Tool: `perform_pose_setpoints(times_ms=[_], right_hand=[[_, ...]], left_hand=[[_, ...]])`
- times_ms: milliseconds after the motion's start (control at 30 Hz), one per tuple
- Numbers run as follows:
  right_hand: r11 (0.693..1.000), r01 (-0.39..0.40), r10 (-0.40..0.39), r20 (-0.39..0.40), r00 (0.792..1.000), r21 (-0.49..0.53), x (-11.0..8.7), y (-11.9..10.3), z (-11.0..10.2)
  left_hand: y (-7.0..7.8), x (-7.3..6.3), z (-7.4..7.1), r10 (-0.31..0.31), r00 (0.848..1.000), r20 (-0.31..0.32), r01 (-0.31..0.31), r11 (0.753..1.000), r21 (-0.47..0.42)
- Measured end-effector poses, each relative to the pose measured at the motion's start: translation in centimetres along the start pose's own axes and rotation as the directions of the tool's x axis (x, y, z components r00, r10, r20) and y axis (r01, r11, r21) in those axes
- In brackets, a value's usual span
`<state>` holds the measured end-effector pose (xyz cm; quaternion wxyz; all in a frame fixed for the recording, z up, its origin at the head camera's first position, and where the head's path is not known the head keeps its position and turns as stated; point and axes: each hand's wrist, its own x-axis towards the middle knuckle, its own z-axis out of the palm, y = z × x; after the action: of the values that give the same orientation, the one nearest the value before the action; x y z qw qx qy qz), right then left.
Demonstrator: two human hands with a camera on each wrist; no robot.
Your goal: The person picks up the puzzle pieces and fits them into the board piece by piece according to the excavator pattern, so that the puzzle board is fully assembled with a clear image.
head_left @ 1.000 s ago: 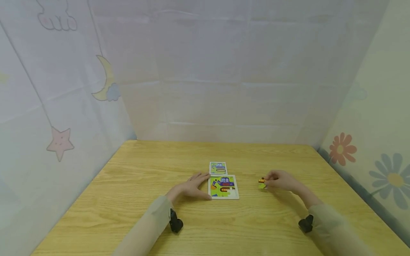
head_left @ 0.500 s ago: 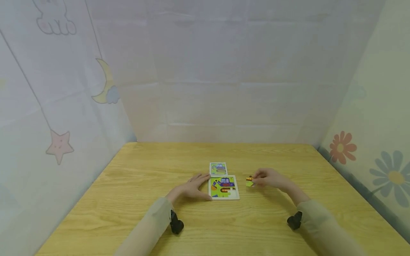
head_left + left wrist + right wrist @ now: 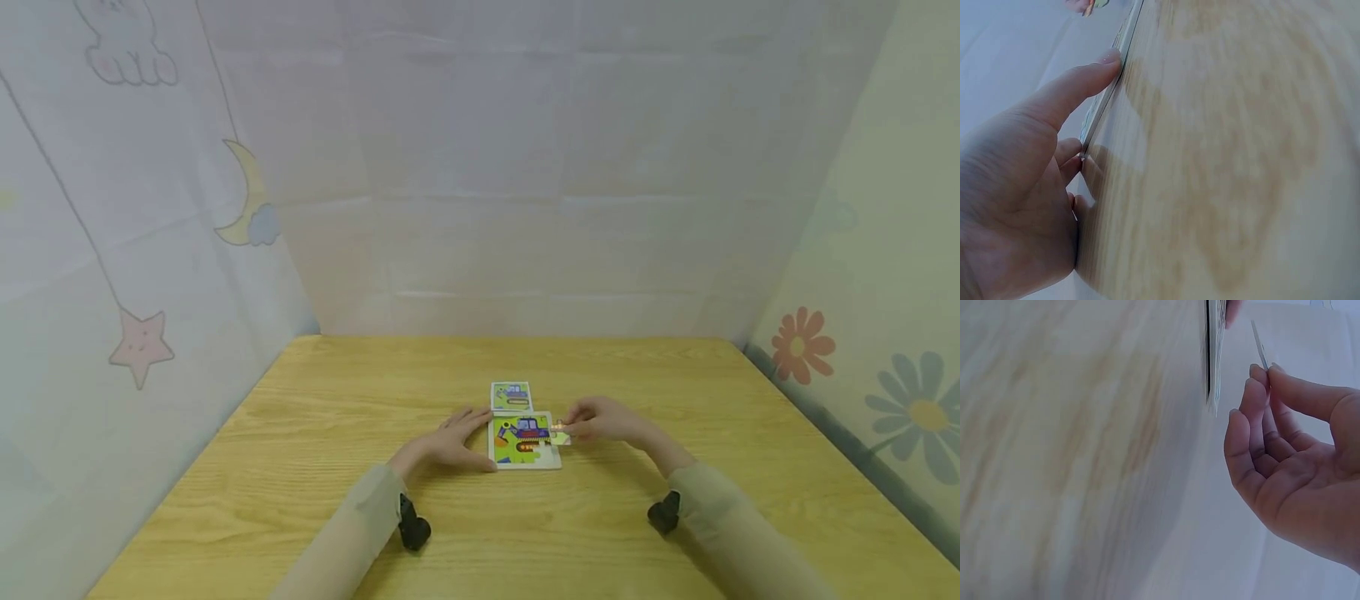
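A square puzzle board (image 3: 551, 458) with a white frame shows a purple excavator on green; its lower right part is bare white. My left hand (image 3: 450, 440) rests at its left side, fingers extended, the thumb (image 3: 1100, 67) touching the board's edge (image 3: 1127, 40) in the left wrist view. Between thumb and fingertips my right hand (image 3: 609, 419) pinches a green and orange puzzle piece (image 3: 559, 437), overlapping the board's right edge in the head view. From the right wrist, the thin piece (image 3: 1259, 342) appears edge-on, raised apart from the board (image 3: 1214, 369).
Behind the board lies a smaller picture card (image 3: 511, 396) with the same excavator. Both lie on a wood-grain table (image 3: 375, 375). Pale printed cloth (image 3: 465, 208) hangs at the back and sides. Each wrist carries a small black camera (image 3: 413, 523).
My right hand has moved left with the puzzle piece, from well right of the board to its right edge. The left hand and the board have stayed in place.
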<state>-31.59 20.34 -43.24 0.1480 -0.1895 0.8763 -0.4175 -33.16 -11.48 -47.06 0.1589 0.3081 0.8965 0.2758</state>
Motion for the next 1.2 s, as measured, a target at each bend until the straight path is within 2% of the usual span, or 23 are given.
perform_pose_setpoints(times_ms=[167,467,767,1033,1200], right_hand=[[1.0,0.012,-0.012,0.038,0.999,-0.01,0.3,-0.5,0.4],[0.998,-0.052,0.054,0.112,0.992,-0.024,0.8,-1.0,1.6],[0.998,-0.056,0.059,0.105,0.993,-0.033,1.1,-1.5,2.3],[0.992,-0.093,0.099,0.071,0.993,-0.083,1.7,-1.6,2.6],[0.99,-0.118,0.123,0.063,0.99,-0.078,1.9,-1.8,3.1]], left_hand=[[0.0,0.0,0.0,-0.003,1.0,0.0,0.003,1.0,-0.001],[-0.1,0.1,0.1,0.006,1.0,0.007,-0.006,1.0,0.012],[0.1,0.1,0.1,0.001,1.0,0.005,-0.001,1.0,0.001],[-0.1,0.2,0.0,-0.006,1.0,-0.002,0.006,1.0,0.01],[-0.2,0.2,0.1,-0.002,1.0,0.001,0.002,1.0,0.005]])
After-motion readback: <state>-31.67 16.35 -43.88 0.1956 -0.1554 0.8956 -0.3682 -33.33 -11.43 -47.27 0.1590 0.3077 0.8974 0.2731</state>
